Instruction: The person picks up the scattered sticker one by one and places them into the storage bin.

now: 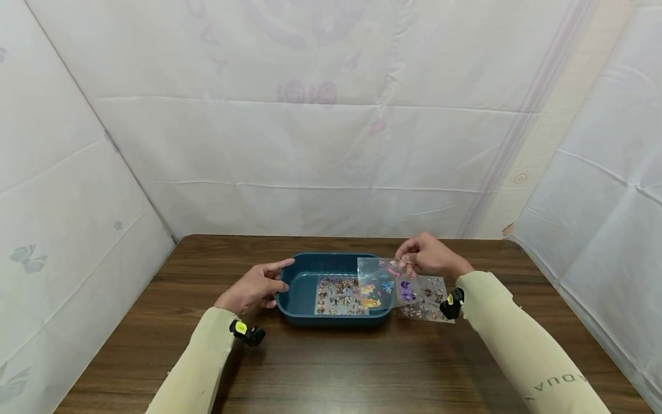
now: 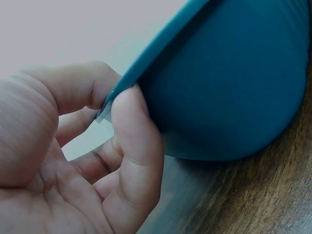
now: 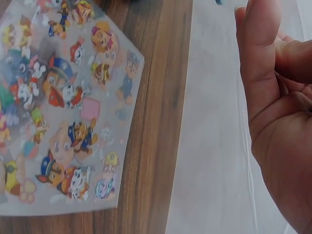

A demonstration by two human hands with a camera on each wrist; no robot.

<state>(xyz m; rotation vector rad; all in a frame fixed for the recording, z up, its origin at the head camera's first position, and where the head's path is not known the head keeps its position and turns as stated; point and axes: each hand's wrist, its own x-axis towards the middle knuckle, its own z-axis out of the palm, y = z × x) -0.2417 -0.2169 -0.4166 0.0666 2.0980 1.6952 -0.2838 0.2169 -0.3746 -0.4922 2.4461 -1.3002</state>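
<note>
A dark blue plastic tub [image 1: 336, 322] rests on the table, its rim pinched between thumb and fingers by my left hand [image 1: 251, 290]; the left wrist view shows this grip on the rim [image 2: 146, 63] closely. Between the fingertips of my right hand [image 1: 433, 257] hangs a clear sticker sheet [image 1: 380, 284] with colourful pony figures, tilted over the tub's right side. Inside the tub lies another sticker sheet [image 1: 338, 296], printed with many small figures. A sheet of cartoon puppy stickers [image 3: 73, 97] lies on the table right of the tub, partly behind the held sheet.
The brown wooden table [image 1: 351, 368] reaches back to a white patterned cloth [image 1: 310, 149] hung behind it. More white cloth hangs along the left and right sides. The tub's walls stand up around the sheet inside.
</note>
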